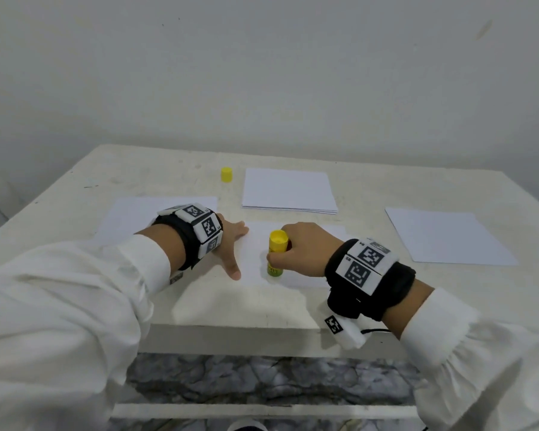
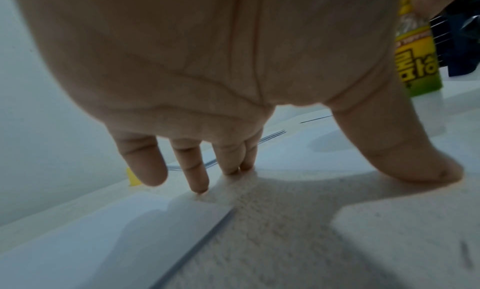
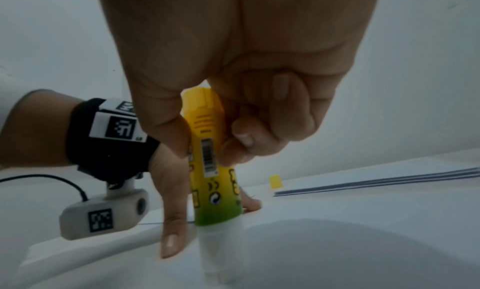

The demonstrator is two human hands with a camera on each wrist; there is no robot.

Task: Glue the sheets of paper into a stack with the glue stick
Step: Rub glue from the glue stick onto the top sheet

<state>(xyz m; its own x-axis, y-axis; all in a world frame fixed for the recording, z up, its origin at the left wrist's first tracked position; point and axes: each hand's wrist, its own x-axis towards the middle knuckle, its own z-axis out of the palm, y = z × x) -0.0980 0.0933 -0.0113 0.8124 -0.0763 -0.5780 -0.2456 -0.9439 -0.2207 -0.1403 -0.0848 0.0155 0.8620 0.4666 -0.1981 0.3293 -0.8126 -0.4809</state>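
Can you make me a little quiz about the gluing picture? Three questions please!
1. True or false: the yellow cap is on the glue stick.
2. Which hand grips the glue stick? A) left hand B) right hand
3. Fill in: the left hand presses flat on the ____ of paper.

Key: 1 false, it stands apart on the table; 2 B; 3 sheet.

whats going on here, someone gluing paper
Yes. The person's right hand holds a yellow-green glue stick upright, its extended glue tip down on a white paper sheet. The left hand presses flat beside it. The small yellow cap stands off by a stack of white sheets; two more lie at the sides.
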